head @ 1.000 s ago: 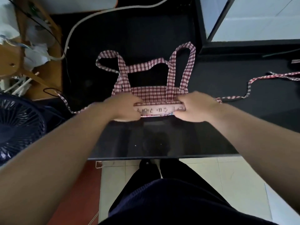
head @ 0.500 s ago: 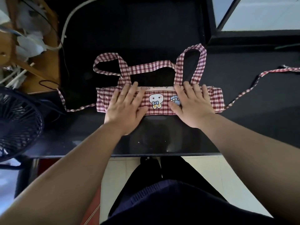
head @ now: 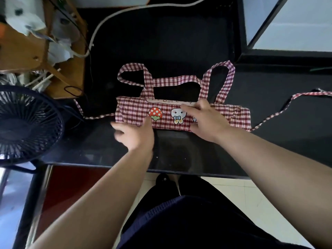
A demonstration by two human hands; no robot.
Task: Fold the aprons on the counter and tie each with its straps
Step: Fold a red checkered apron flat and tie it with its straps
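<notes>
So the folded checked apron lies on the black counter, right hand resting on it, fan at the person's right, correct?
No: the head view shows the fan at the person's left. The folded checked apron does lie on the black counter, right hand resting on it.

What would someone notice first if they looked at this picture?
The red checked apron, folded into a long band in the middle of the black counter, with a cartoon mushroom on its front. The right hand lies flat on it, and the blurred left hand is at its near left edge. A dark fan stands at the far left.
</notes>
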